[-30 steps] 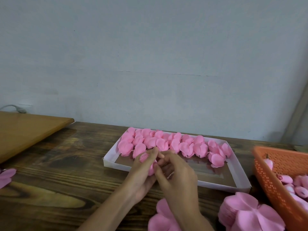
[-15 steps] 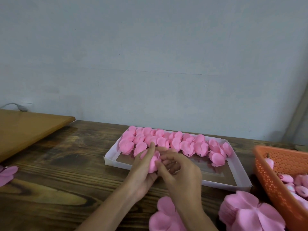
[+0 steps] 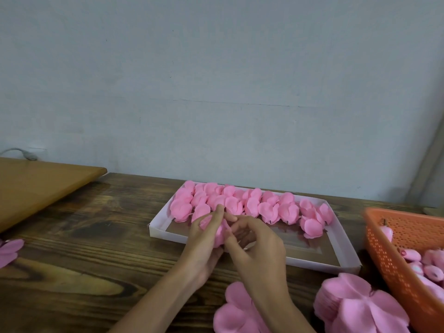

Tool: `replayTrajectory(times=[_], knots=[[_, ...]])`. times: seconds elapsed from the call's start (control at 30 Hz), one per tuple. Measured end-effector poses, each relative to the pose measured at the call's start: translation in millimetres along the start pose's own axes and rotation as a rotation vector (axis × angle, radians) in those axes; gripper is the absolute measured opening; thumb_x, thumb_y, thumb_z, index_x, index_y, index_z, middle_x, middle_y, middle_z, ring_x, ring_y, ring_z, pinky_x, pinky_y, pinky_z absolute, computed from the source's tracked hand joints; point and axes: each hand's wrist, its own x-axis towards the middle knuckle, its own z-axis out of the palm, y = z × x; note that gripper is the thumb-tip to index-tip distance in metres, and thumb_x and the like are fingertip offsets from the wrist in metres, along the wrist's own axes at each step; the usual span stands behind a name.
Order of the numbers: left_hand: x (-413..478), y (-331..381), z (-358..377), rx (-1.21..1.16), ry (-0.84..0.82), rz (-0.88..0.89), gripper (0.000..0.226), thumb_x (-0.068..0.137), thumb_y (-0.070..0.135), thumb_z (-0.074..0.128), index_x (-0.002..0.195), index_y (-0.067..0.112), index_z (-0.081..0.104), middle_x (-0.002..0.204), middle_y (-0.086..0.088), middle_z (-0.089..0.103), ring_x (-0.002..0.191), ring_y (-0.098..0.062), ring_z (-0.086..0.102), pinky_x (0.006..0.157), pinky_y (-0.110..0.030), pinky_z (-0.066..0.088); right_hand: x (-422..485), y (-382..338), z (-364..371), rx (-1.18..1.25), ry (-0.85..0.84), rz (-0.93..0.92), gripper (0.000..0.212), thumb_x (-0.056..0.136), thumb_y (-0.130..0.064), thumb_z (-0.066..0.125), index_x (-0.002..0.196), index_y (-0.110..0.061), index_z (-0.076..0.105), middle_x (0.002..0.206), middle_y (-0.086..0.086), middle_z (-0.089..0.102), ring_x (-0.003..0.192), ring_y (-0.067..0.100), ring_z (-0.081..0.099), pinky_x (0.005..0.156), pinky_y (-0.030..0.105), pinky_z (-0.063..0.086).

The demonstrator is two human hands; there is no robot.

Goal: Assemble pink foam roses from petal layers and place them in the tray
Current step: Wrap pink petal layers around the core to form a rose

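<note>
Trouble spots, from the left. One stray petal layer (image 3: pixel 9 251) sits at the far left edge of the table (image 3: pixel 84 260), well apart from everything else, so it's easy to forget or brush off.

The left hand (image 3: pixel 204 241) is wrapped around a half-built rose (image 3: pixel 219 233), held just over the near left rim of the tray (image 3: pixel 324 263). The right hand (image 3: pixel 259 246) pinches at the rose's right side with its fingers curled in. Foam like this probably springs back, so if either grip loosens I'd expect the petals to pop open or sit crooked.

The finished roses (image 3: pixel 240 203) are packed along the far side of the tray, right behind the fingertips. A careless set-down could knock them out of line.

The right forearm also hangs over a flat petal layer (image 3: pixel 237 308) at the near edge and could crease it. The petal stack (image 3: pixel 360 306) beside the orange basket (image 3: pixel 389 251) of buds (image 3: pixel 413 255) looks safe.
</note>
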Motion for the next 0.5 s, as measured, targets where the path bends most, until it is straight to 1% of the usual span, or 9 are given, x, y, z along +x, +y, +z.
replayTrajectory(times=[0.1,0.17,0.27,0.33,0.4,0.43,0.5], knots=[[1,-1,-2,-0.018,0.014,0.037,0.040,0.083,0.057,0.071,0.073,0.018,0.071,0.097,-0.016,0.077,0.087,-0.026,0.075,0.077,-0.039,0.061,-4,-4,3,0.013,-0.050,-0.057,0.006,0.085,-0.033,0.074,0.084,-0.034,0.069,0.091,-0.022,0.072,0.079,0.007,0.069,0.063,0.033,0.058],[2,0,-3,-0.044,0.014,0.045,0.043,0.084,0.057,0.071,0.071,0.016,0.065,0.097,-0.015,0.076,0.084,-0.025,0.074,0.073,-0.038,0.060,-5,-4,4,0.014,-0.075,-0.087,0.005,0.086,-0.032,0.075,0.089,-0.035,0.073,0.100,-0.026,0.072,0.083,0.004,0.069,0.065,0.032,0.057],[2,3,-6,-0.074,0.001,0.078,0.047,0.085,0.056,0.078,0.070,0.015,0.061,0.090,-0.011,0.073,0.078,-0.021,0.072,0.063,-0.033,0.058,-4,-3,4,-0.051,-0.138,-0.160,0.020,0.091,-0.021,0.071,0.105,-0.036,0.076,0.108,-0.025,0.070,0.089,0.001,0.067,0.067,0.025,0.054],[2,5,-7,-0.065,-0.011,0.102,0.043,0.079,0.054,0.085,0.070,0.016,0.066,0.086,-0.009,0.072,0.077,-0.020,0.071,0.060,-0.031,0.057,-3,-3,2,-0.096,-0.186,-0.208,0.028,0.095,-0.017,0.062,0.112,-0.035,0.075,0.109,-0.022,0.066,0.093,0.003,0.063,0.071,0.026,0.054],[3,5,-8,-0.026,-0.019,0.122,0.035,0.073,0.045,0.092,0.074,0.017,0.071,0.084,-0.010,0.072,0.077,-0.021,0.070,0.060,-0.030,0.056,-2,-2,-1,-0.159,-0.204,-0.248,0.032,0.096,-0.018,0.051,0.112,-0.035,0.073,0.104,-0.017,0.059,0.094,0.005,0.059,0.072,0.029,0.053],[3,3,-9,-0.001,-0.019,0.141,0.033,0.070,0.040,0.093,0.074,0.016,0.071,0.081,-0.010,0.070,0.075,-0.021,0.069,0.059,-0.029,0.055,-1,-2,-3,-0.203,-0.182,-0.262,0.033,0.094,-0.020,0.048,0.109,-0.035,0.073,0.100,-0.013,0.055,0.092,0.007,0.057,0.070,0.031,0.052],[6,-1,-12,0.064,-0.005,0.196,0.034,0.070,0.037,0.092,0.068,0.017,0.064,0.069,-0.009,0.064,0.064,-0.022,0.064,0.054,-0.028,0.052,2,-1,-9,-0.225,-0.068,-0.257,0.033,0.092,-0.024,0.044,0.097,-0.034,0.075,0.096,-0.011,0.049,0.086,0.009,0.055,0.066,0.029,0.049]])
